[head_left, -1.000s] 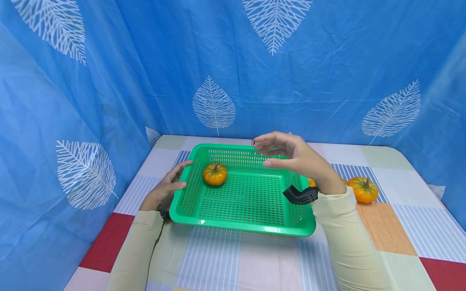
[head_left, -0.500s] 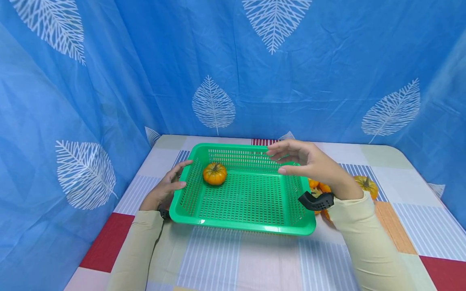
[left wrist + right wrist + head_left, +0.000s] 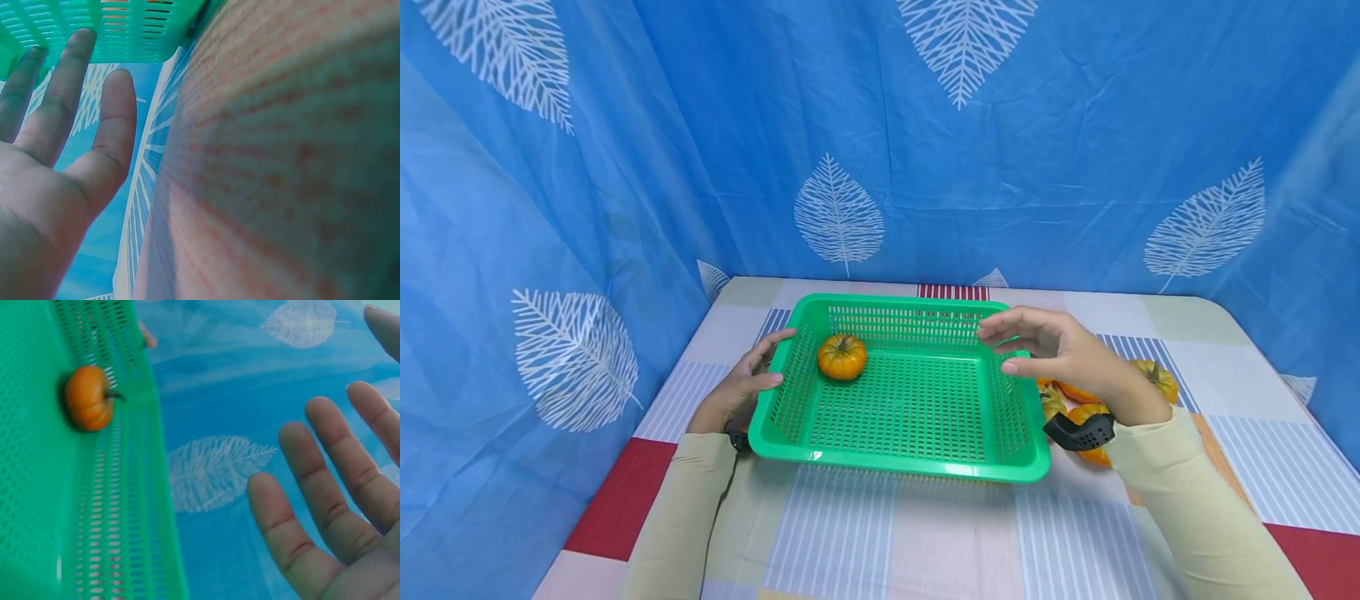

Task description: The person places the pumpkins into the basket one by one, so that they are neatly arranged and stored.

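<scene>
A green plastic basket (image 3: 895,469) with slotted walls rests on the table. One small orange pumpkin (image 3: 842,357) sits inside, near its left wall. My left hand (image 3: 741,383) is at the basket's left rim; in the left wrist view its extended fingers (image 3: 65,90) reach the slotted wall. Over the right rim hovers my right hand (image 3: 1067,354), fingers apart and nothing held, as the right wrist view also shows. Several more pumpkins (image 3: 1051,402) lie right of the basket, partly hidden by my right hand and wrist.
Under everything lies a checked, striped tablecloth (image 3: 955,533). A blue curtain (image 3: 940,208) with white leaf prints hangs behind the table and along its sides. A black band (image 3: 1078,432) is on my right wrist.
My right hand has moved right and slightly down, from above the basket's inside to its right rim, uncovering more of the pumpkins there. The left hand and basket stay put.
</scene>
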A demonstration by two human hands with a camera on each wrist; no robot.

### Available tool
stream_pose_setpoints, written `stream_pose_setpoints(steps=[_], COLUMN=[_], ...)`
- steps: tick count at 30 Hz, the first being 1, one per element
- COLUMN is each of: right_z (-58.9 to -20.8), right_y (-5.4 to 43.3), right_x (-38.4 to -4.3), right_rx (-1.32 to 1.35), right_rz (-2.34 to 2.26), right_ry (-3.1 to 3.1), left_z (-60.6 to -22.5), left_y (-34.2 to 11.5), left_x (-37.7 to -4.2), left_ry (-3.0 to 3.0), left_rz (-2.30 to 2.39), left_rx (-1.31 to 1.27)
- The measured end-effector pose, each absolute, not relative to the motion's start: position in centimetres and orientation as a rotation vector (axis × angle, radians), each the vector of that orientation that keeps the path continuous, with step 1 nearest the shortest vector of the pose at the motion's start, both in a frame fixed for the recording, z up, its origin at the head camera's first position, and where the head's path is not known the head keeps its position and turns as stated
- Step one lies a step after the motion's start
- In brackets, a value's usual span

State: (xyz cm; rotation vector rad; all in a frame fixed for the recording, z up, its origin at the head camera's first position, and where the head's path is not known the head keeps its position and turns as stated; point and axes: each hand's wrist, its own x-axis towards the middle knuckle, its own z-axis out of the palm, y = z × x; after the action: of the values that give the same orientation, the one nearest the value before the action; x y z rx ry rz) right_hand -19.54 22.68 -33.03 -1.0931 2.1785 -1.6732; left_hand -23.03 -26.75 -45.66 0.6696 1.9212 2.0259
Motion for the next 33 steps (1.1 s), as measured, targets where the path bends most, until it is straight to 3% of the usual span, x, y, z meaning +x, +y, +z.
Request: stream_pose_setpoints(steps=[33], right_z=[-39.1], right_y=[32.7], right_x=[-17.4], right_rx=[-0.967], right_rz=[-1.570], right_ry=[2.436], left_z=[-46.1], left_y=[-27.1], left_x=[-23.4], left_ry=[1.886], left_rz=[2.015], left_rx=[0.809])
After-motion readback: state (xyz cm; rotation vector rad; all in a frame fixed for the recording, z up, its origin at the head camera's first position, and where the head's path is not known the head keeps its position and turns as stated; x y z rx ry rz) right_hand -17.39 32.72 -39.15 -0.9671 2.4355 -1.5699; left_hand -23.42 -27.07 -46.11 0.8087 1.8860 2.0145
